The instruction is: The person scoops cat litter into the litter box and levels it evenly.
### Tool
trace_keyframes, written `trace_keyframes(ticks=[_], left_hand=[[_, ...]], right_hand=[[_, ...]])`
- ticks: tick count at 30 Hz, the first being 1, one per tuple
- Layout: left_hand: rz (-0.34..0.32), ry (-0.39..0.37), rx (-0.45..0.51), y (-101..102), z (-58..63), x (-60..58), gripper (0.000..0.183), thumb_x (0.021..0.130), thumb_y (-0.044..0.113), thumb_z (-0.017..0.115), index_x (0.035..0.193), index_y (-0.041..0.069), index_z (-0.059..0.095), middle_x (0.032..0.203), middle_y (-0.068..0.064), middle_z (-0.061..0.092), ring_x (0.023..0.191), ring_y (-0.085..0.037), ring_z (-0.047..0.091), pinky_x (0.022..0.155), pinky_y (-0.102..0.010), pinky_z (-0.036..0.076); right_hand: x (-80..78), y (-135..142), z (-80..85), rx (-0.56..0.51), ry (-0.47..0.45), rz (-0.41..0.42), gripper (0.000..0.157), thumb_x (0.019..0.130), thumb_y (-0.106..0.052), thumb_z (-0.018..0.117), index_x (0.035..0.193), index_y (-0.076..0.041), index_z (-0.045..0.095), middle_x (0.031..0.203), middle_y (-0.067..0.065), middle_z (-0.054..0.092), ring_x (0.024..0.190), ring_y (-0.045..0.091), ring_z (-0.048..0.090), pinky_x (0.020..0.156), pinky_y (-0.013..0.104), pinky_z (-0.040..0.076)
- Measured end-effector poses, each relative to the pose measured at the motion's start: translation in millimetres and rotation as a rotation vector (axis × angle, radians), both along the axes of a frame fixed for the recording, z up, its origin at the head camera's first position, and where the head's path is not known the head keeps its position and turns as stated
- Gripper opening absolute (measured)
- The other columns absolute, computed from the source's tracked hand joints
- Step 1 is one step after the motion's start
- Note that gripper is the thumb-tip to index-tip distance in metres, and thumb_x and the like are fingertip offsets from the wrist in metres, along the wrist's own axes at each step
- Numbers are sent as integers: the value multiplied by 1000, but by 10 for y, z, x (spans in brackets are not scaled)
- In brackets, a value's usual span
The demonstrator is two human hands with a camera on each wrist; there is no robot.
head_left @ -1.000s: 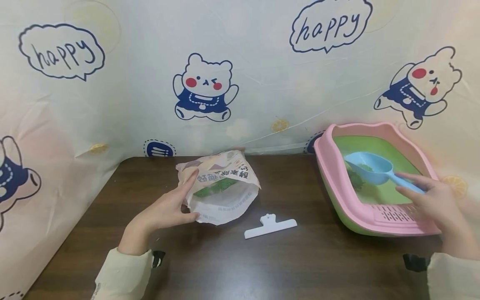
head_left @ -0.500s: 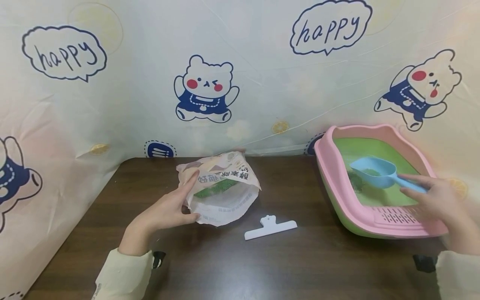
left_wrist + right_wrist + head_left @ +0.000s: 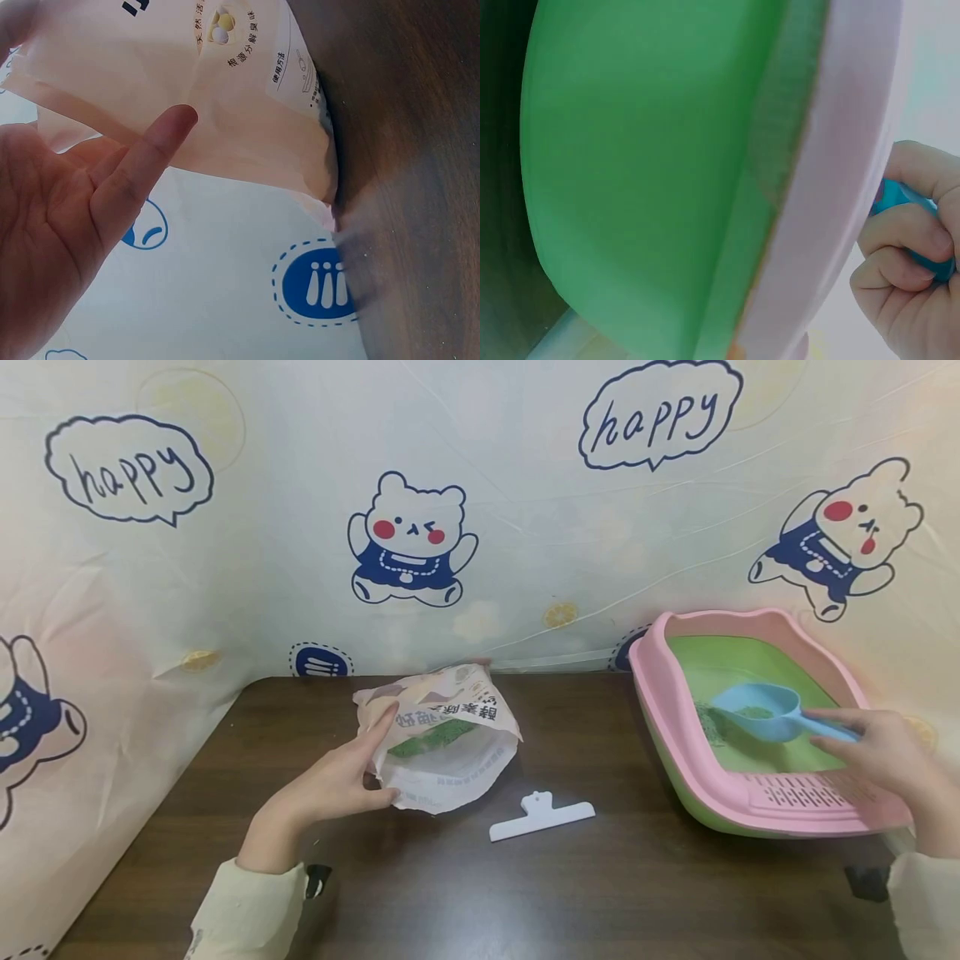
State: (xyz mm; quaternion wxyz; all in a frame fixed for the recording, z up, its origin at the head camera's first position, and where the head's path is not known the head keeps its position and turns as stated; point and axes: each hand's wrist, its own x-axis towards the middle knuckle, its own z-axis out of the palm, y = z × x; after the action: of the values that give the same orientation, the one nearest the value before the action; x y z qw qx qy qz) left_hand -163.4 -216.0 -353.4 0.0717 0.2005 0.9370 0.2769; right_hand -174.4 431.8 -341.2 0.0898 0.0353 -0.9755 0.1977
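My left hand (image 3: 337, 781) holds the side of an open cat litter bag (image 3: 420, 777), thumb at the lower lip of its mouth. Green pellets (image 3: 431, 739) show inside the bag, which lies on its side. In the left wrist view, one finger (image 3: 142, 169) stretches along the bag's printed face (image 3: 247, 127). My right hand (image 3: 881, 752) grips the handle of a blue scoop (image 3: 780, 727), its fingers curled round it in the right wrist view. The scoop holds some green pellets and is over the pink-rimmed green litter box (image 3: 697, 752). A small pile of pellets (image 3: 711, 724) lies inside the box.
A white sealing clip (image 3: 542, 815) lies on the dark wooden table (image 3: 450, 893) between the bag and the litter box. Behind the table hangs a printed cloth (image 3: 525, 527) with bears. The box's front rim has a slotted pink grid (image 3: 795, 789).
My right hand and the scoop have moved slightly right and nearer me, away from the pellet pile. The box's front right corner has shifted slightly right. My left hand and bag stay put.
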Motion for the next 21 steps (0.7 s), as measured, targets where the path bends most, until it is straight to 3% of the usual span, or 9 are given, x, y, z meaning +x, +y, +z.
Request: trace_keyframes(ticks=[3, 7, 12, 15, 21], left_hand=[[2, -10, 2, 4, 2, -1, 110, 81, 26, 78, 161, 24, 2, 156, -22, 34, 97, -22, 62, 82, -38, 54], [3, -5, 1, 4, 10, 0, 111, 81, 27, 78, 161, 24, 2, 156, -22, 34, 96, -21, 62, 81, -38, 54], [10, -28, 6, -2, 9, 15, 111, 81, 28, 78, 161, 25, 1, 157, -21, 33, 97, -22, 62, 82, -38, 55], [11, -35, 10, -2, 6, 21, 110, 81, 27, 78, 161, 22, 2, 156, -21, 34, 96, -22, 62, 81, -38, 55], [13, -23, -2, 1, 13, 18, 111, 81, 28, 78, 161, 24, 3, 154, -22, 37, 94, -20, 63, 80, -37, 54]], right_hand=[[-27, 19, 26, 29, -20, 15, 39, 88, -16, 74, 118, 9, 67, 93, 29, 69, 72, 13, 47, 65, 27, 38], [-46, 13, 81, 47, -66, 13, 39, 90, -16, 71, 119, 10, 65, 76, 14, 67, 70, 18, 48, 67, 34, 39], [-40, 10, 128, 70, -86, 14, 40, 90, -15, 70, 120, 11, 64, 66, 1, 57, 65, 16, 45, 61, 28, 34], [-40, 16, 149, 79, -90, 23, 40, 90, -15, 71, 119, 11, 64, 68, 4, 60, 66, 18, 46, 61, 29, 35], [-63, 22, 189, 101, -72, 47, 36, 87, -13, 73, 116, 8, 68, 90, 27, 72, 74, 24, 56, 65, 36, 42]])
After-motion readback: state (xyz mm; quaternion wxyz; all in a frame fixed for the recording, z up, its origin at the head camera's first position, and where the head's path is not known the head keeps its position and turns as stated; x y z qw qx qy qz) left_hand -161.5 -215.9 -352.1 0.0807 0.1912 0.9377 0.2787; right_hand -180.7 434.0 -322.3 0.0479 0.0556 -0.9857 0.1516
